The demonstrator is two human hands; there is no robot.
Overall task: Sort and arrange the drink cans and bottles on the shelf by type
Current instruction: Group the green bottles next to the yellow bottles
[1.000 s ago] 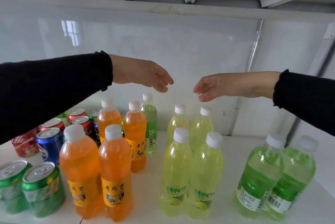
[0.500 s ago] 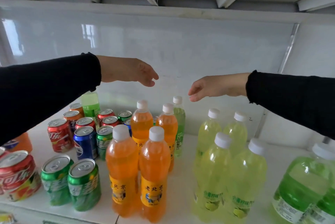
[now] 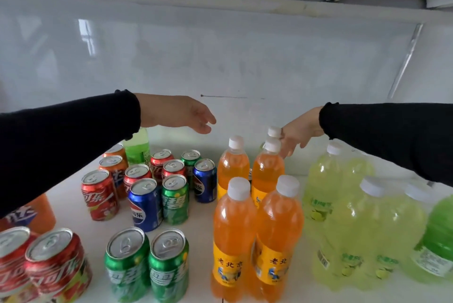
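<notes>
My left hand (image 3: 176,114) hovers open, palm down, above the back cans and holds nothing. My right hand (image 3: 297,136) reaches down behind the orange bottles (image 3: 257,229), its spread fingers beside the neck of a white-capped green bottle (image 3: 274,131) that is mostly hidden. Several pale lemon bottles (image 3: 362,229) stand to the right. Mixed on the left are red cola cans (image 3: 99,195), blue cans (image 3: 144,204) and green cans (image 3: 147,263). Another green bottle (image 3: 137,152) stands at the back left under my left sleeve.
The white shelf (image 3: 68,195) has a glossy back wall and a low shelf above. A large orange bottle (image 3: 36,214) sits at the left edge, a bright green bottle (image 3: 438,241) at the right edge. Orange cans (image 3: 114,163) stand behind the cola cans.
My right hand dropped from mid-air to the white-capped bottle behind the orange ones. My left hand stayed hovering. The view shifted left, showing more cans.
</notes>
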